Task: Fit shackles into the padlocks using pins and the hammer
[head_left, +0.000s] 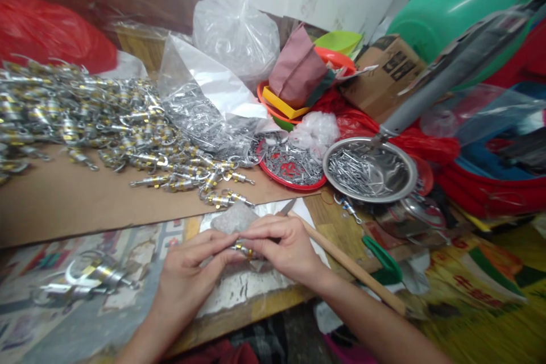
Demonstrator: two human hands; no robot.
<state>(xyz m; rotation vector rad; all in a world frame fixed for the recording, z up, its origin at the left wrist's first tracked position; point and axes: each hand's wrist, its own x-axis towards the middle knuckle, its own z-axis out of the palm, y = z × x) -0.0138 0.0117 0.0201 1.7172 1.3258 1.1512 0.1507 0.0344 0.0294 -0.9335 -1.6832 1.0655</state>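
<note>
Both hands meet over a pale metal-like sheet (217, 296) at the table's front edge. Between their fingertips is a small silver-and-gold metal hook fitting (244, 248), partly covered by the fingers. My left hand (191, 267) pinches it from the left, and my right hand (284, 247) closes on it from the right. Just beyond the fingers sits a grey stone-like block (234, 217). A pointed dark blade (286, 207) sticks out behind my right hand; whether it is held cannot be seen. Close by that hand runs a long wooden handle (354, 264).
A large heap of similar fittings (106, 119) covers the cardboard (85, 205). Blurred fittings (89, 278) lie at left. Beyond are a bag of metal pins (191, 114), a red tray (294, 185) and a steel bowl (396, 173) under a grey metal arm (452, 68).
</note>
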